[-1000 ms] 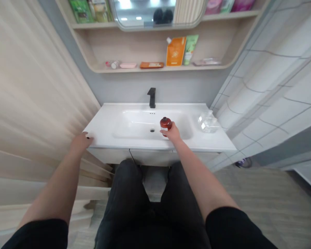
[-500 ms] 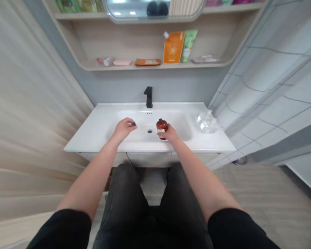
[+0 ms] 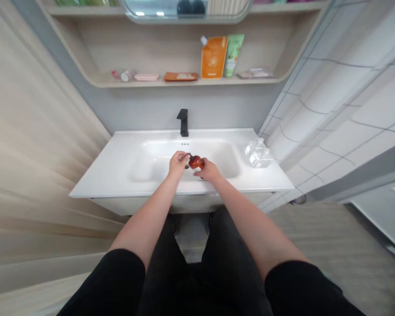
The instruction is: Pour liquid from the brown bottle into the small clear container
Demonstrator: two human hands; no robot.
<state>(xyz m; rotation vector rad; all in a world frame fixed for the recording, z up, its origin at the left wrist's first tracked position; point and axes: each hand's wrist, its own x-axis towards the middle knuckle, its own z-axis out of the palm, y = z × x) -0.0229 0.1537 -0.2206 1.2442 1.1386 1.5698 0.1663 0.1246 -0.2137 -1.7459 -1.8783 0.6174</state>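
My right hand (image 3: 208, 170) is wrapped round an amber bottle (image 3: 195, 163) with a white label, held over the front of the white sink (image 3: 151, 169). The bottle leans to the left, its neck toward my other hand. My left hand (image 3: 177, 162) pinches a small black piece (image 3: 189, 155) right at the bottle's neck. Whether that piece is a cap or a pump top, and whether it is seated on the neck, I cannot tell. Part of the sink's drain (image 3: 186, 166) shows behind my left fingertips.
A black faucet (image 3: 183, 123) stands behind the sink. Clear plastic containers (image 3: 259, 153) sit on the counter's right end. On the shelf above are an orange pouch (image 3: 213, 58), a green tube (image 3: 233, 55), an orange packet (image 3: 181, 77) and a pink box (image 3: 146, 77).
My left hand has moved right with the small black piece and now meets the bottle's neck. The bottle has gone from upright to tilted left. The view has shifted slightly.
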